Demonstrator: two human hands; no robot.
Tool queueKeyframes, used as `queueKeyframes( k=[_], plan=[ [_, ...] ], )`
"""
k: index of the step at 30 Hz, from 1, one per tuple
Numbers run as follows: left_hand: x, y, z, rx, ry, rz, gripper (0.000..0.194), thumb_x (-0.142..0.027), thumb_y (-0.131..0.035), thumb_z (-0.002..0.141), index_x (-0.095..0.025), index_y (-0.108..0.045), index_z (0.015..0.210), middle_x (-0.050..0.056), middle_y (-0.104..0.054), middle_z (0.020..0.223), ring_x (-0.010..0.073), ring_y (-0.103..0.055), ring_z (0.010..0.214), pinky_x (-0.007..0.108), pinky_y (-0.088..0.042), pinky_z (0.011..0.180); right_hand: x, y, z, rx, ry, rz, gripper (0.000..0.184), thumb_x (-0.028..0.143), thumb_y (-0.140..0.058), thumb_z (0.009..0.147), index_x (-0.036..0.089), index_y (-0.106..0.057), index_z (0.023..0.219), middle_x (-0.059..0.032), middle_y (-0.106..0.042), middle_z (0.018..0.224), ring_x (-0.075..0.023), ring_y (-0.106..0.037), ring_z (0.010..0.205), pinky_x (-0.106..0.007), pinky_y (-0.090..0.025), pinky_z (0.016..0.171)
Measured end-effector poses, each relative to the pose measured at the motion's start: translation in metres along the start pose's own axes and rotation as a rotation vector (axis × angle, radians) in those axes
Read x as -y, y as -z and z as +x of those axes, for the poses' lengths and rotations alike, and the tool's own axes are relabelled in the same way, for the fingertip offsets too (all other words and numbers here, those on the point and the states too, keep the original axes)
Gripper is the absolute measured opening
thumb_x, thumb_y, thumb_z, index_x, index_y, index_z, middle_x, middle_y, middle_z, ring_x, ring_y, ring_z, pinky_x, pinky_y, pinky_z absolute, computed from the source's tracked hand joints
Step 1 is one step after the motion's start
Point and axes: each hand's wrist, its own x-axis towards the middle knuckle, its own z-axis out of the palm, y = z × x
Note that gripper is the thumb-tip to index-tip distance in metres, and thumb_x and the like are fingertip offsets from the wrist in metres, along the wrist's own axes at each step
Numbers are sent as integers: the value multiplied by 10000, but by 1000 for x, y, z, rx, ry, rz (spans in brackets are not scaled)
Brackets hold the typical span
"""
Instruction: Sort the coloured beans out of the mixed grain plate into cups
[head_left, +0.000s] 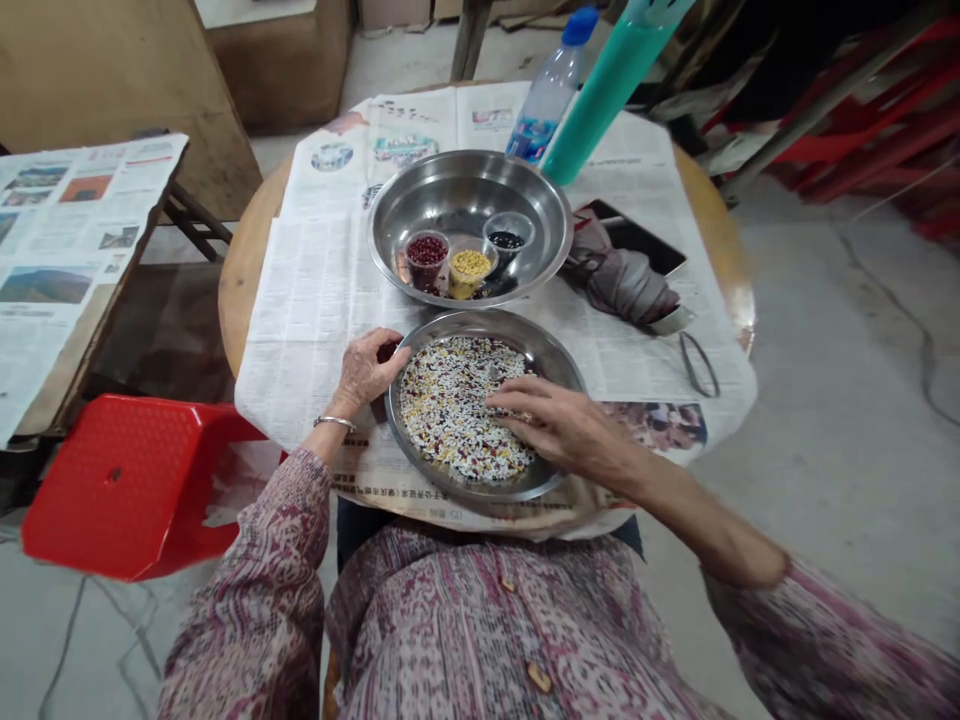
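Nearest to me, below both my hands, is my patterned shirt (450,620) in purple, grey and white. In front of it, my right hand (555,415) is over a round, shallow tray of shiny metal (561,362), its fingers reaching forward and a little bent; I cannot tell whether the fingertips pinch something. Under these fingers, inside the tray, lies the spread mixture of small white, yellow, dark red and black beans (461,420). My left hand (367,365), with a thin silver-coloured bracelet (335,421) at its wrist, is curved at the left rim of the tray, around a dark red thing (388,351) which is mostly hidden, so I cannot tell how firm is the hold. Beyond my hands stands a deeper metal basin (450,180), and in it are three clear plastic cups: one with dark red beans (427,250), one with yellow beans (470,264), one with black beans (506,240). Ahead and to the right of my right hand lies a folded grey umbrella (622,275). Farther, behind the basin, are a clear bottle with blue cap (544,105) and a tall turquoise container (607,95).
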Motion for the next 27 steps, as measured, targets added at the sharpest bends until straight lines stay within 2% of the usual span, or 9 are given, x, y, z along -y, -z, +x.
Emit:
queueKeyframes(
  k=[3,6,9,14,17,19,21,25,27],
  plan=[
    [0,0,0,-6,-5,-5,79,-265,-678,863,-193,-705,880,18,-731,818,154,-626,742,280,-505,716,18,0,-12,152,91,8,207,212,-546,979,250,-713,1093,-70,-703,1047,-201,-674,956,-350,-561,820],
    [-1,0,0,-8,-1,-3,68,-245,-676,861,-187,-706,876,17,-727,810,150,-623,732,279,-503,714,27,-7,-7,286,163,-20,200,149,-547,957,235,-721,910,-35,-703,852,-176,-653,800,-301,-521,725],
    [-2,0,0,-6,4,1,69,-245,-676,861,-184,-706,877,17,-728,814,149,-625,734,279,-503,718,22,-14,9,212,125,-100,229,142,-521,956,236,-729,953,-49,-725,894,-202,-657,861,-330,-532,762],
    [-1,1,0,-3,0,-5,73,-246,-681,859,-182,-701,888,20,-725,817,150,-635,747,280,-504,719,6,-14,30,-125,-65,-177,281,218,-492,991,241,-709,1169,-97,-718,1193,-266,-631,1126,-461,-540,979],
    [0,0,0,-3,-4,-8,72,-246,-680,858,-185,-699,892,16,-722,811,150,-635,741,281,-507,719,4,-16,37,-224,-214,-208,300,341,-531,992,237,-677,1233,-119,-699,1167,-304,-627,1121,-505,-541,977],
    [-1,0,0,-1,4,-7,77,-253,-677,858,-188,-699,891,15,-724,811,151,-633,740,280,-509,721,9,-22,41,-218,-272,-191,378,445,-586,965,234,-649,1273,-127,-682,1127,-319,-637,1078,-517,-548,946],
    [-1,0,0,-1,8,-7,80,-256,-673,859,-187,-700,889,18,-726,813,151,-631,737,279,-508,719,17,-31,47,-178,-257,-128,447,475,-638,933,233,-617,1308,-125,-662,1126,-312,-643,1044,-508,-553,924],
    [-1,0,1,-6,5,3,66,-245,-669,857,-192,-702,877,16,-725,802,152,-622,722,281,-507,715,41,-51,61,-69,-118,40,309,188,-603,923,175,-633,1230,-121,-652,1104,-256,-644,1018,-424,-542,929],
    [-1,0,1,-8,5,5,65,-244,-667,859,-195,-703,881,14,-726,804,151,-619,720,281,-506,717,50,-58,67,-35,-65,85,311,61,-536,897,159,-652,1169,-113,-658,1080,-229,-637,1004,-388,-530,933]
  ],
)
